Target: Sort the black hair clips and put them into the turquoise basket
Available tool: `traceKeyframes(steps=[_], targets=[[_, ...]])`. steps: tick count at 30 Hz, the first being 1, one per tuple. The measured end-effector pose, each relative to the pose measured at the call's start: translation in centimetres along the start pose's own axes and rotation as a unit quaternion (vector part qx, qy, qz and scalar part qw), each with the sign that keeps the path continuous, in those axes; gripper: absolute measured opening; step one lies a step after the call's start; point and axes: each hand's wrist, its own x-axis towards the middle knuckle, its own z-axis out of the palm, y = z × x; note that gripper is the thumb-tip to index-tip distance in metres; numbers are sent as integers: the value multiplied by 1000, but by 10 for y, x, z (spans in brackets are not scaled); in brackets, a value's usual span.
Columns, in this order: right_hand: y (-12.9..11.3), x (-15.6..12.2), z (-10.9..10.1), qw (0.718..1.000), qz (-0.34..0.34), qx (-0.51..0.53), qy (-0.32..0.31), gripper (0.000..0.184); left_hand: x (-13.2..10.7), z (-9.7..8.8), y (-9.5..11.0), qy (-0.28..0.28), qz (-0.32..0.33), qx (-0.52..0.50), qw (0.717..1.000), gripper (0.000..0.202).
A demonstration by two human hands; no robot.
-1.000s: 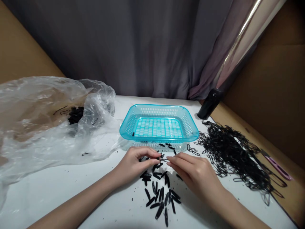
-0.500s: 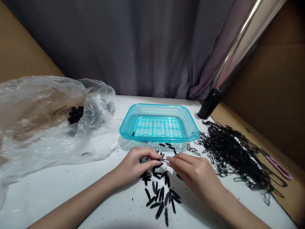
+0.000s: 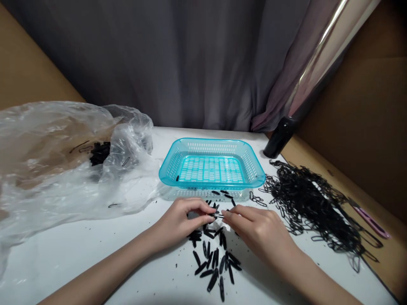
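My left hand (image 3: 179, 220) and my right hand (image 3: 257, 228) meet fingertip to fingertip over the white table, both pinched on one small black piece (image 3: 218, 215) held between them. Just below and toward me lies a scatter of several short black oblong pieces (image 3: 214, 262). A turquoise slotted plastic basket (image 3: 251, 169) stands right behind the hands, with a single black piece inside at its left corner.
A crumpled clear plastic bag (image 3: 63, 169) with black pieces inside covers the left of the table. A tangled heap of thin black wire loops (image 3: 308, 203) lies at the right, beside a pink tool (image 3: 370, 220). A black cylinder (image 3: 280, 137) stands at the back right before grey curtains.
The hands have stayed in place; the fingertips have drawn slightly closer together around the small black piece.
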Motion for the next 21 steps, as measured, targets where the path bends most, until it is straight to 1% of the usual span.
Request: traceKeyframes(steps=[7, 11, 18, 21], targets=[[1, -2, 1, 1000, 10, 18, -14, 16, 0, 0, 1, -1, -4, 7, 1000, 7], [3, -1, -2, 998, 18, 46, -27, 17, 0, -1, 2, -8, 4, 16, 1000, 8], [4, 0, -5, 993, 44, 86, -73, 21, 0, -3, 2, -18, 22, 28, 999, 9], [5, -1, -4, 992, 51, 91, -76, 20, 1, -3, 3, -22, 26, 28, 999, 10]])
